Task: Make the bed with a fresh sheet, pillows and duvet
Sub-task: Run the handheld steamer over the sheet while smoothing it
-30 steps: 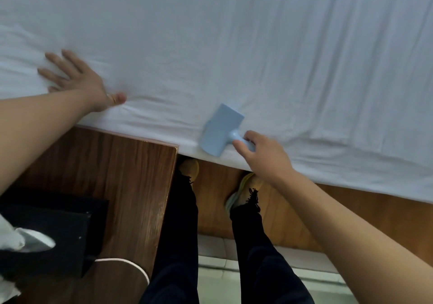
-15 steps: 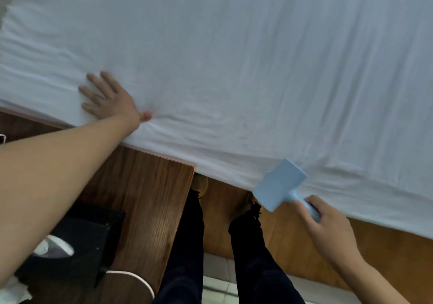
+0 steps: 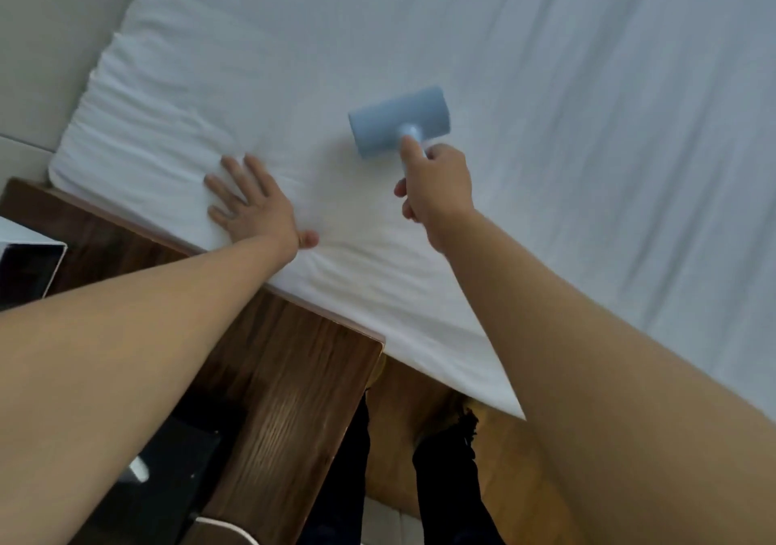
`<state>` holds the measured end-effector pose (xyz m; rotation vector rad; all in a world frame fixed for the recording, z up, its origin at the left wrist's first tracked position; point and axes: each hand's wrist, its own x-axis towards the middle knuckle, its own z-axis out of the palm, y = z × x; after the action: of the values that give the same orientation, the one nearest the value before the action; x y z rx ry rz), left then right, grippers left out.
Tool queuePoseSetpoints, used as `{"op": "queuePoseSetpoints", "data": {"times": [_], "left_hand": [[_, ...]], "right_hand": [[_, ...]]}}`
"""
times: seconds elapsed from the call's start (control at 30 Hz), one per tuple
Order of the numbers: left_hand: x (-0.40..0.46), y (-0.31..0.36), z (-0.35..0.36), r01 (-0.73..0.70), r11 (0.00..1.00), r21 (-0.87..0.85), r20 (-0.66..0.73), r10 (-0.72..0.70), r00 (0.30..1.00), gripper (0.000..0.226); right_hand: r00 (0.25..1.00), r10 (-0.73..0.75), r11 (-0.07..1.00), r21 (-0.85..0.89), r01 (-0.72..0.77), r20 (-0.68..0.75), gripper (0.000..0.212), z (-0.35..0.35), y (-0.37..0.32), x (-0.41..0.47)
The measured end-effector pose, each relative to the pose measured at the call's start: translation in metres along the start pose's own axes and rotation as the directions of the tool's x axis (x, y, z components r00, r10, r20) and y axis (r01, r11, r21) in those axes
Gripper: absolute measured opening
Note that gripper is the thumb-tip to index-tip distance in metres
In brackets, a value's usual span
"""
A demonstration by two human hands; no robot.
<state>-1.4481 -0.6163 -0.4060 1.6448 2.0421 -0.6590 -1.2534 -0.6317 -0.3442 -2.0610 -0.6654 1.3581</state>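
Note:
A white sheet (image 3: 525,103) covers the mattress and fills most of the head view, wrinkled near the bed's left corner. My left hand (image 3: 252,204) lies flat on the sheet close to the near edge, fingers spread. My right hand (image 3: 436,185) grips the handle of a light blue lint roller (image 3: 397,118). The roller's head rests on the sheet, a little up and right of my left hand.
A dark wooden bedside table (image 3: 294,376) stands against the bed's near edge at lower left, with a black box (image 3: 184,460) and a white cable (image 3: 226,525) on it. A pale wall (image 3: 50,40) is at upper left. My legs and shoes stand on the wooden floor (image 3: 403,402).
My right hand has carried the roller from the bed's edge up onto the sheet, near my left hand. The view has shifted toward the bed's left corner.

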Motion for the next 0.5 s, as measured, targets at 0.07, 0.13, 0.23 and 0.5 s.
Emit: {"op": "queuePoseSetpoints", "data": {"times": [0.07, 0.13, 0.23, 0.5], "left_hand": [[0.001, 0.000, 0.001, 0.000, 1.000, -0.003, -0.006, 0.000, 1.000, 0.141], [0.001, 0.001, 0.002, 0.000, 1.000, -0.006, -0.001, 0.000, 1.000, 0.142], [0.001, 0.001, 0.003, 0.004, 1.000, -0.004, 0.007, -0.004, 1.000, 0.141], [0.002, 0.000, 0.004, -0.020, 1.000, -0.014, 0.002, 0.020, 1.000, 0.142]], "right_hand": [[0.998, 0.061, 0.998, -0.036, -0.060, 0.031, 0.032, -0.002, -0.003, 0.011], [0.993, 0.102, 0.994, -0.036, -0.101, 0.050, 0.030, -0.010, 0.003, 0.005], [0.988, 0.144, 0.989, -0.040, -0.142, 0.055, 0.029, -0.025, 0.038, -0.027], [0.929, 0.370, 0.916, -0.165, -0.366, -0.004, 0.033, -0.090, 0.184, -0.163]]}}
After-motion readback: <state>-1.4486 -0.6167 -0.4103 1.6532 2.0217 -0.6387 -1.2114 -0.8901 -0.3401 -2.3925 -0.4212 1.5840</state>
